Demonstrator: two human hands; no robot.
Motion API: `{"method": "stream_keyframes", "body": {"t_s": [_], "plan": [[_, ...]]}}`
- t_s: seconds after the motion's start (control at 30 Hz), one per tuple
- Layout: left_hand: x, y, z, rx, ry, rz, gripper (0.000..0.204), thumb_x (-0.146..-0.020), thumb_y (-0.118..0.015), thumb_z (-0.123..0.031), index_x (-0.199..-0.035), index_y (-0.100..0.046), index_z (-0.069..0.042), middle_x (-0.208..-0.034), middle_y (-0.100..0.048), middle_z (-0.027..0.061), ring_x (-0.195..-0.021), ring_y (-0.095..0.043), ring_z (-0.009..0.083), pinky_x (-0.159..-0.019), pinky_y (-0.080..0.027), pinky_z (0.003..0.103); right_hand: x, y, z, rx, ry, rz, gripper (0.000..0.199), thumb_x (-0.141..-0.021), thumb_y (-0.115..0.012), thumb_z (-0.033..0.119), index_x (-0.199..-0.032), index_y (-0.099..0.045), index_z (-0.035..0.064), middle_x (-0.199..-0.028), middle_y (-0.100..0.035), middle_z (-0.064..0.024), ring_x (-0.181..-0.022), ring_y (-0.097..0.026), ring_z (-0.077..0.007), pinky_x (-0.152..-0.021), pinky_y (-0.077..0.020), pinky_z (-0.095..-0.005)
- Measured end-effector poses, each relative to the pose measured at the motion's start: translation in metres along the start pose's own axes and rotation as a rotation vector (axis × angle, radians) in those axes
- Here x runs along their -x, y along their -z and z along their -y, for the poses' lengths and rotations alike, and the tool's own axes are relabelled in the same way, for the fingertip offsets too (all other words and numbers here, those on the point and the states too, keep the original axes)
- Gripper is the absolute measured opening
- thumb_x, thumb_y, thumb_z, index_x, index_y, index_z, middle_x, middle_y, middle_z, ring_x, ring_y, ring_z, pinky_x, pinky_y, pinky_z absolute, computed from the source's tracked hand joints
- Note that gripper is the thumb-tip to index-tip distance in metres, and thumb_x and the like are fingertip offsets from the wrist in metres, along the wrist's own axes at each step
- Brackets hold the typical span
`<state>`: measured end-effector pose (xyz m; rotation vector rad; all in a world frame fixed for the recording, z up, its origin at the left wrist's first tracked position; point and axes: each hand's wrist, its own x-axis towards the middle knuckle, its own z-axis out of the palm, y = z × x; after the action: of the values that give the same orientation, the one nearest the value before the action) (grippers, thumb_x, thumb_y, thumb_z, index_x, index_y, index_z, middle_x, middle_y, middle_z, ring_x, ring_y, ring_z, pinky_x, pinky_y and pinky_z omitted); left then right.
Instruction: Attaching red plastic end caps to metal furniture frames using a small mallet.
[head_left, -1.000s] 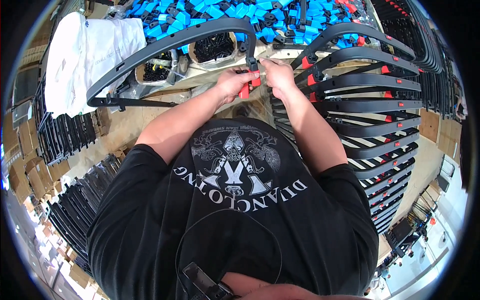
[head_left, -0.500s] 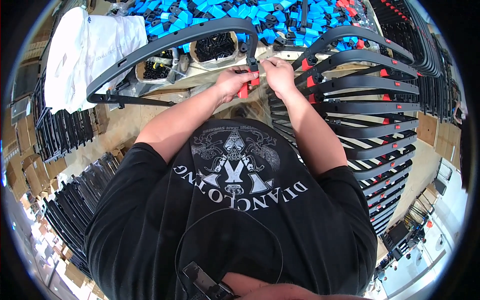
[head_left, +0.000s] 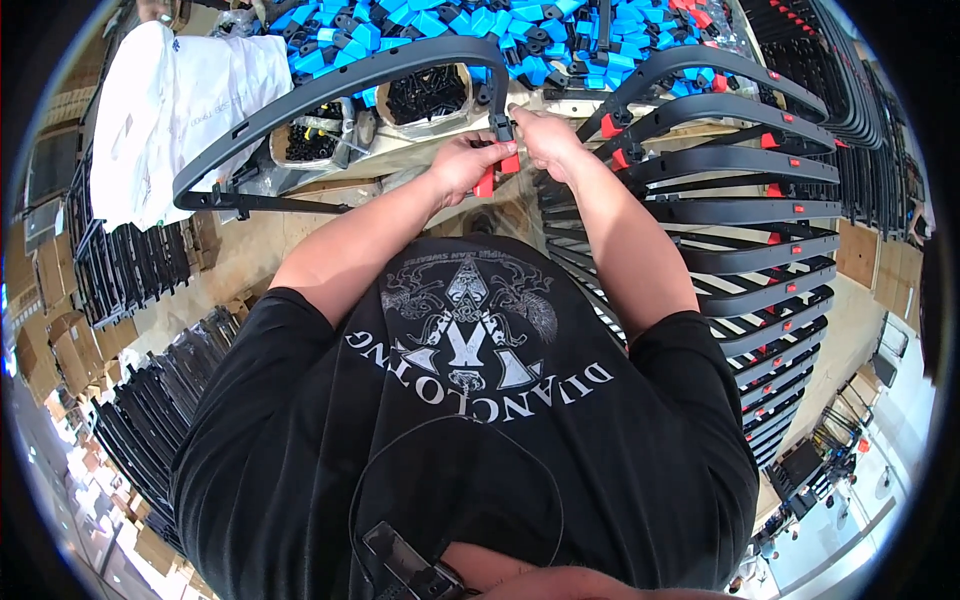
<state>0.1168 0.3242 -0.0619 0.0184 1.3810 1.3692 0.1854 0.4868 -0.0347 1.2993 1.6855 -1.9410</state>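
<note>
A long curved dark grey plastic bar (head_left: 330, 85) arcs across the bench from the left to the middle. My left hand (head_left: 462, 163) grips a small red plastic clip (head_left: 487, 180) at the bar's right end. My right hand (head_left: 543, 137) pinches the same end of the bar, fingers closed on it beside the clip. Both hands touch each other at that spot.
A stack of similar grey bars with red clips (head_left: 740, 200) fans out on the right. Blue plastic parts (head_left: 450, 25) fill a bin at the top. Cardboard trays of black small parts (head_left: 425, 95) sit behind the bar. A white bag (head_left: 170, 110) lies top left; black racks (head_left: 130, 270) stand left.
Both hands stay at the bar's right end with only a slight shift; the red clip remains in the left hand.
</note>
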Motion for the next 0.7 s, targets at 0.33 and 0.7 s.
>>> {"method": "stream_keyframes", "body": {"t_s": [0.33,0.7], "plan": [[0.001,0.003,0.000,-0.010,-0.029,-0.008,0.033,-0.087,-0.083,-0.025,-0.104,-0.067,-0.002,-0.089,-0.069,0.0057,-0.066,-0.062,0.0120,-0.060,-0.052,0.027,0.001,0.000,0.000,0.136,0.034,0.017,0.037,-0.100,-0.058,0.035,-0.096,-0.067,-0.0006,-0.096,-0.067,-0.0086,-0.085,-0.059,-0.0182,-0.077,-0.0468,-0.0350],[0.004,0.000,-0.004,-0.012,0.009,-0.025,0.037,-0.085,-0.084,-0.026,-0.107,-0.066,-0.001,-0.091,-0.070,0.0062,-0.072,-0.065,0.0132,-0.063,-0.054,0.028,-0.004,0.003,0.000,0.074,0.020,0.059,0.037,-0.102,-0.055,0.037,-0.104,-0.066,0.0016,-0.084,-0.061,-0.0039,-0.072,-0.051,-0.0158,-0.066,-0.0422,-0.0344]]}}
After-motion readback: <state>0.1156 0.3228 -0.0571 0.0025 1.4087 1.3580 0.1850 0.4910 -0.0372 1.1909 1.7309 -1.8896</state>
